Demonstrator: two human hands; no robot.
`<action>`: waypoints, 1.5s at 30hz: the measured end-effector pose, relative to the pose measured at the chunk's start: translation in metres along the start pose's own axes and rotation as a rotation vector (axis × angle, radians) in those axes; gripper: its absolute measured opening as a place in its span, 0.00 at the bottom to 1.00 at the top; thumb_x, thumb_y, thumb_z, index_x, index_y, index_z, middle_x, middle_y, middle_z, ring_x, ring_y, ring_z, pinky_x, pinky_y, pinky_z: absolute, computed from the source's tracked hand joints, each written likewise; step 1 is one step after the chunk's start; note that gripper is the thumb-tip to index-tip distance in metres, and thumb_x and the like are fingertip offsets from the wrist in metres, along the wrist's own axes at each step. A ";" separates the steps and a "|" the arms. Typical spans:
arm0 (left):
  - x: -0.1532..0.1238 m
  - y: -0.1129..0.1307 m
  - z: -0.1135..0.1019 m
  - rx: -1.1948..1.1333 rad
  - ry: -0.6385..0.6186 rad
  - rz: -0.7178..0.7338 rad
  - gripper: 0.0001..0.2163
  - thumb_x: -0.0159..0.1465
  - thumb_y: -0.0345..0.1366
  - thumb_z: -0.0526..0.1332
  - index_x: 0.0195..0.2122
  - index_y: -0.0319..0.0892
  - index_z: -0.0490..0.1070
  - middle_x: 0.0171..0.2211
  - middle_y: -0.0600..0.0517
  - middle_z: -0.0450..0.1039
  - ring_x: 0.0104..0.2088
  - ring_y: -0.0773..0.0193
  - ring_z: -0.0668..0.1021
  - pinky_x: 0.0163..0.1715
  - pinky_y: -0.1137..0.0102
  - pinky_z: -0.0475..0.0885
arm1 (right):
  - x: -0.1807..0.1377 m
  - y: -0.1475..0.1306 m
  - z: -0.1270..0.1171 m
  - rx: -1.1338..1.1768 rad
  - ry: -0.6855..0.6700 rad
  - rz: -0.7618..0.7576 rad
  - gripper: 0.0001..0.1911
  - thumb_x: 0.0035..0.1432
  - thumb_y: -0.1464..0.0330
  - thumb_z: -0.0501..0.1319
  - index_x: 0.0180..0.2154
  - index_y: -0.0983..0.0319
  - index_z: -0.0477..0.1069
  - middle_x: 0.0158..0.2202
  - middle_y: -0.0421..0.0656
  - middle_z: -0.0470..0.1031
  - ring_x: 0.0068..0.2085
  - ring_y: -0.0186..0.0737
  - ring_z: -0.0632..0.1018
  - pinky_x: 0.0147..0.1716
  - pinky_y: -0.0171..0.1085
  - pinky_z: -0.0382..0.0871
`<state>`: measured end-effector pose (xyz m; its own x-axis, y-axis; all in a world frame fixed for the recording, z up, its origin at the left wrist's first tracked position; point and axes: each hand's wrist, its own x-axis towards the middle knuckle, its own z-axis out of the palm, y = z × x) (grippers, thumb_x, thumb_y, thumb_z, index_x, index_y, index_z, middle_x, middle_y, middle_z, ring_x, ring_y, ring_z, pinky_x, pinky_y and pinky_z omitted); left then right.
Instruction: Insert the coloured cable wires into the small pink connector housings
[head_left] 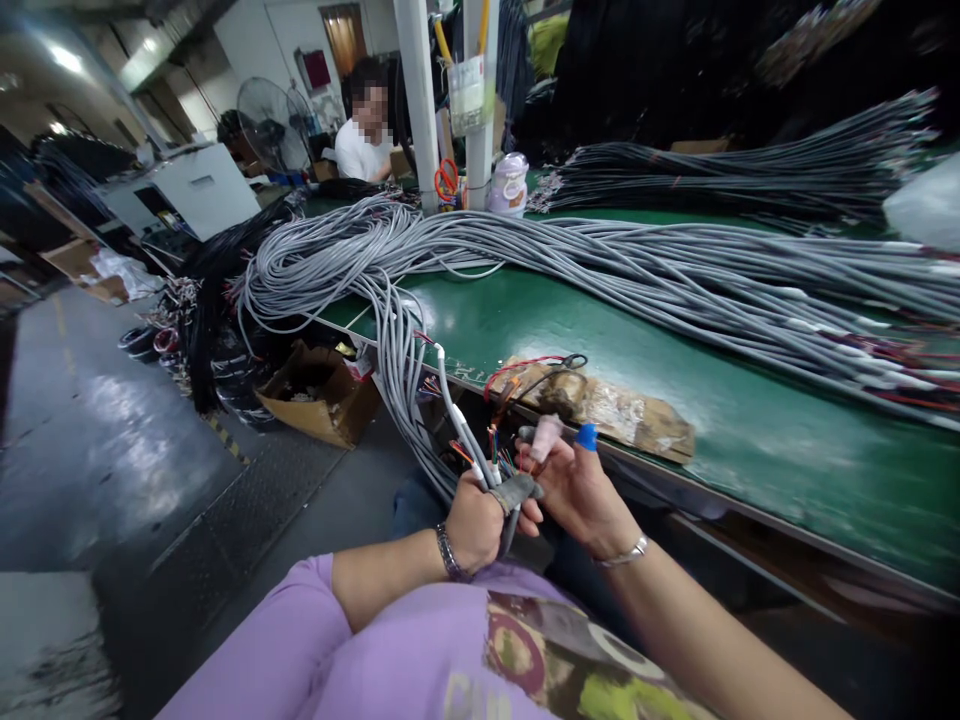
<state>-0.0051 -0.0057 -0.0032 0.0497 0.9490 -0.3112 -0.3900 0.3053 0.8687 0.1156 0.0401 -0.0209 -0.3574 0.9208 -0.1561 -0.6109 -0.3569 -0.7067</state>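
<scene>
The left hand [476, 525] closes around a grey cable [457, 420], hiding the stretch inside the fist; the coloured wire ends [491, 445] between the hands are too small to count. Fingertip covers conceal the tips of the right hand [574, 490]. The grey cable bundle [675, 265] runs off the right edge, and the dark cables [217, 300] beside the table [750, 440] blur together.

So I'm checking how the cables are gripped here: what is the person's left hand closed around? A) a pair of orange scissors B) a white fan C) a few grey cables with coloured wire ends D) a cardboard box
C: the left hand is closed around grey cables whose coloured wire ends fan out by the right hand, just off the edge of the green table.
</scene>
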 end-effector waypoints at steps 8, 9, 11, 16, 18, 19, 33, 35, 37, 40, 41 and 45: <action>-0.002 -0.010 -0.014 0.114 -0.030 0.039 0.22 0.50 0.54 0.67 0.22 0.36 0.70 0.18 0.51 0.71 0.15 0.71 0.71 0.15 0.76 0.64 | -0.036 -0.006 0.012 -0.331 -0.054 -0.016 0.16 0.50 0.57 0.68 0.27 0.60 0.67 0.19 0.38 0.71 0.22 0.36 0.72 0.25 0.37 0.66; -0.003 -0.010 -0.014 0.149 -0.060 0.040 0.22 0.50 0.55 0.66 0.22 0.36 0.70 0.18 0.51 0.71 0.15 0.70 0.71 0.15 0.76 0.65 | -0.037 -0.007 0.014 -0.359 -0.053 -0.020 0.15 0.51 0.58 0.68 0.28 0.60 0.67 0.18 0.38 0.71 0.21 0.36 0.72 0.24 0.37 0.65; -0.004 -0.008 -0.015 0.216 -0.134 0.013 0.22 0.49 0.55 0.67 0.22 0.36 0.70 0.18 0.50 0.72 0.16 0.69 0.72 0.17 0.75 0.67 | -0.037 -0.009 0.017 -0.403 -0.075 -0.013 0.15 0.51 0.58 0.67 0.28 0.60 0.66 0.17 0.38 0.71 0.19 0.36 0.72 0.22 0.37 0.65; -0.006 -0.003 -0.017 0.222 -0.172 -0.043 0.22 0.46 0.54 0.69 0.22 0.36 0.70 0.18 0.51 0.72 0.16 0.68 0.72 0.17 0.74 0.67 | -0.036 -0.011 0.020 -0.447 -0.111 -0.004 0.16 0.51 0.57 0.67 0.28 0.60 0.66 0.16 0.37 0.70 0.18 0.37 0.72 0.21 0.37 0.64; -0.006 -0.003 -0.018 0.169 -0.147 -0.025 0.22 0.47 0.53 0.68 0.23 0.36 0.71 0.18 0.50 0.72 0.16 0.68 0.72 0.17 0.74 0.67 | -0.035 -0.010 0.020 -0.462 -0.031 -0.051 0.16 0.49 0.57 0.69 0.26 0.61 0.68 0.17 0.38 0.70 0.18 0.36 0.71 0.21 0.36 0.63; -0.006 -0.004 -0.018 0.140 -0.129 -0.019 0.22 0.48 0.53 0.68 0.23 0.36 0.71 0.18 0.50 0.72 0.16 0.68 0.72 0.17 0.74 0.66 | -0.035 -0.010 0.021 -0.461 0.009 -0.072 0.16 0.47 0.58 0.70 0.25 0.61 0.68 0.17 0.38 0.70 0.18 0.35 0.70 0.21 0.36 0.63; -0.004 -0.004 -0.015 -0.061 -0.070 -0.041 0.21 0.49 0.51 0.68 0.25 0.34 0.73 0.17 0.49 0.72 0.15 0.69 0.72 0.16 0.74 0.65 | -0.028 0.004 0.010 -0.148 -0.185 0.096 0.12 0.55 0.61 0.65 0.29 0.60 0.66 0.19 0.40 0.73 0.21 0.40 0.74 0.24 0.40 0.67; -0.004 -0.004 -0.016 -0.057 -0.103 -0.056 0.22 0.48 0.53 0.68 0.26 0.34 0.73 0.17 0.48 0.72 0.16 0.67 0.73 0.17 0.74 0.66 | -0.025 0.006 0.010 -0.104 -0.221 0.122 0.11 0.55 0.61 0.64 0.30 0.60 0.66 0.18 0.40 0.73 0.20 0.40 0.74 0.22 0.40 0.67; -0.004 -0.002 -0.015 -0.037 -0.118 -0.075 0.23 0.47 0.53 0.68 0.27 0.34 0.74 0.17 0.48 0.72 0.16 0.67 0.73 0.15 0.74 0.64 | -0.024 0.007 0.013 -0.091 -0.219 0.119 0.11 0.55 0.61 0.64 0.31 0.60 0.66 0.17 0.39 0.71 0.18 0.40 0.73 0.20 0.39 0.67; -0.003 0.000 -0.014 -0.013 -0.093 -0.081 0.23 0.45 0.53 0.70 0.25 0.34 0.73 0.16 0.49 0.70 0.15 0.68 0.71 0.13 0.75 0.62 | -0.024 0.007 0.019 -0.111 -0.185 0.103 0.10 0.56 0.61 0.64 0.31 0.60 0.66 0.16 0.37 0.69 0.17 0.39 0.72 0.19 0.39 0.67; -0.003 0.000 -0.014 -0.015 -0.077 -0.076 0.22 0.45 0.53 0.70 0.25 0.34 0.72 0.15 0.50 0.70 0.14 0.69 0.70 0.13 0.76 0.62 | -0.023 0.007 0.020 -0.114 -0.171 0.099 0.11 0.55 0.62 0.64 0.30 0.60 0.66 0.16 0.37 0.69 0.17 0.39 0.72 0.20 0.39 0.67; -0.003 0.001 -0.014 -0.026 -0.011 -0.039 0.21 0.44 0.51 0.70 0.23 0.36 0.70 0.14 0.52 0.68 0.13 0.72 0.68 0.14 0.76 0.63 | -0.019 0.006 0.011 -0.085 -0.006 0.043 0.11 0.53 0.63 0.67 0.26 0.60 0.67 0.20 0.36 0.67 0.20 0.34 0.69 0.22 0.36 0.67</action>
<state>-0.0183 -0.0094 -0.0065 0.0750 0.9373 -0.3403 -0.4117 0.3399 0.8455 0.1111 0.0185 -0.0147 -0.3864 0.9038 -0.1839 -0.5331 -0.3816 -0.7552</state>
